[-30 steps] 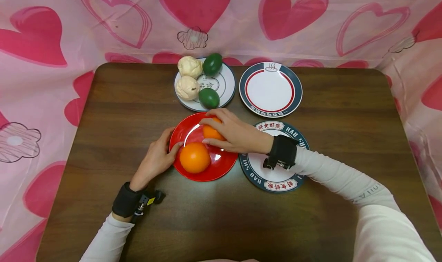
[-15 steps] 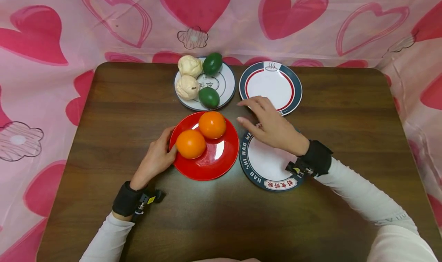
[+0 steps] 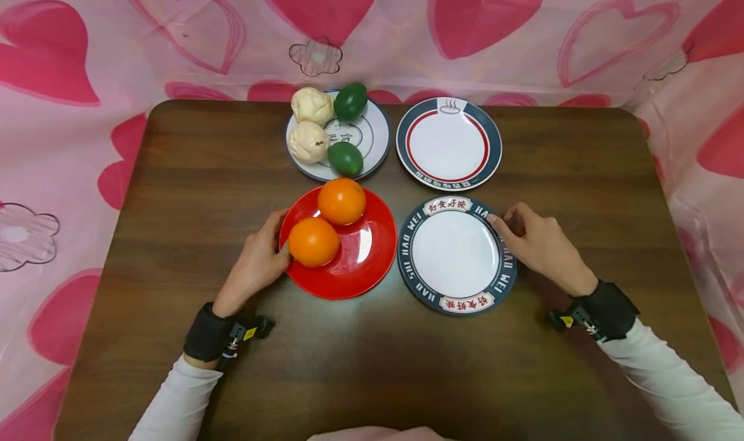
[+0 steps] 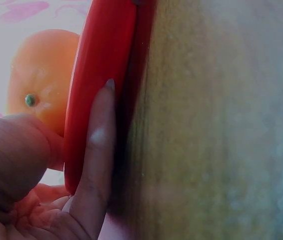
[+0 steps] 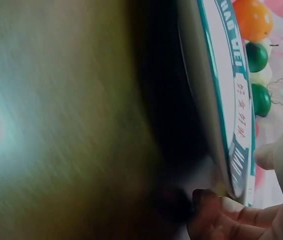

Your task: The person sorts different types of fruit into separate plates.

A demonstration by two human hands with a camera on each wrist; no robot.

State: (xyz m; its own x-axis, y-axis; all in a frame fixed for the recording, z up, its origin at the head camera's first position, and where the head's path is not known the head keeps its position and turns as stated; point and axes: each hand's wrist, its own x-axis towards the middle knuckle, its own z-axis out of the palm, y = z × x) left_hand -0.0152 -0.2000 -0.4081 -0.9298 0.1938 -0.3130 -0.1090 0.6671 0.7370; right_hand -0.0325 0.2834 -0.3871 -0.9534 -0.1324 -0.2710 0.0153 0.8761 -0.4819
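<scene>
My left hand point(image 3: 256, 260) grips the red plate point(image 3: 366, 270) at its left rim. In the left wrist view the thumb lies over the rim and a finger point(image 4: 99, 135) runs along the underside. Two oranges sit on this plate: the front orange point(image 3: 314, 241) near my left thumb, the other orange point(image 3: 341, 201) behind it. On the right, my right hand point(image 3: 549, 244) pinches the edge of a white plate with a dark lettered rim point(image 3: 464, 304). Its thumb lies on top of the rim, and the fingers point(image 5: 246, 217) curl at the edge below. The middle of that plate is bare.
Behind the red plate, a white plate point(image 3: 376, 131) bears two pale round foods, one the pale bun-like piece point(image 3: 308, 142), and two green avocado-like fruits, one the front green fruit point(image 3: 345, 159). Beside it lies a red-ringed plate point(image 3: 447, 147). A pink heart-patterned cloth point(image 3: 407, 34) backs the table.
My right hand has let go of the rear orange and moved right to the lettered plate's rim. The front orange has shifted back and left. My left hand stays on the red plate.
</scene>
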